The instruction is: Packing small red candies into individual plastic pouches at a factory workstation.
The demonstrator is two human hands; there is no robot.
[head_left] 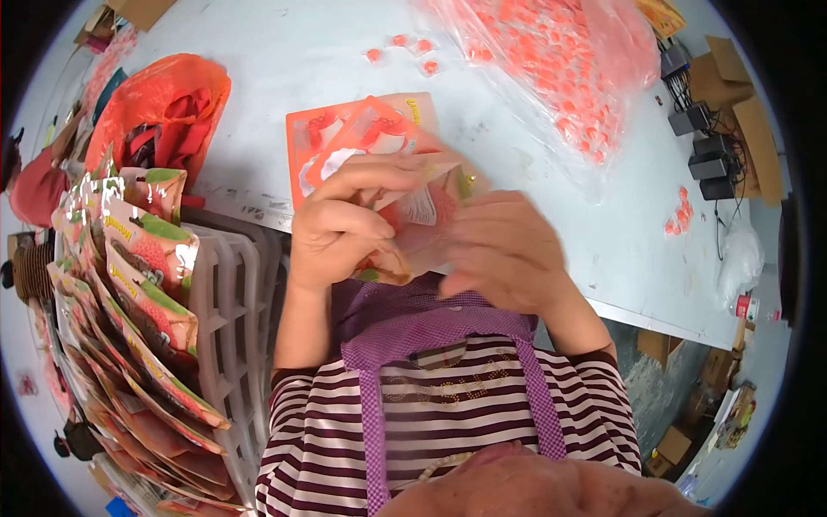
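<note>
In front of my chest I hold a flexible pouch (426,207) with a pinkish picture and a see-through part showing a white label. My left hand (340,220) is closed on its left side, fingers curled over the edge. Against its right side lies my right hand (508,250), bent round the pouch and slightly blurred; its fingertips are partly hidden. Just beyond my hands, flat orange-and-tan pouches (323,129) overlap on the pale table (258,95).
A large transparent bag of small red wrapped pieces (560,60) lies at the far right, with several loose pieces (424,46) beside it. Left are an orange bag (159,112) and a plastic crate (228,302) beside stacked filled pouches (151,293). Black adapters (711,155) line the right edge.
</note>
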